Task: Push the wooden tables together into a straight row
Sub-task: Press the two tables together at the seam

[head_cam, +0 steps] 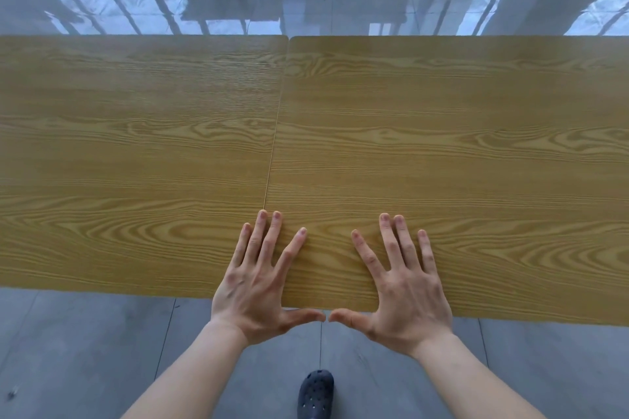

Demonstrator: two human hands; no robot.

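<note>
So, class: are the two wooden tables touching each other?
Touching. The head view shows the left table and right table meeting along a thin seam, with no floor visible between them.

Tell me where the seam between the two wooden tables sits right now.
In the head view the seam runs just left of centre between the left table and the right table, its near end disappearing under the fingers of the left hand.

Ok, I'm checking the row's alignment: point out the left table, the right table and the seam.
left table [119,146], head view, bare top.
right table [459,146], head view, bare top.
seam [275,133], head view, midway along.
</note>
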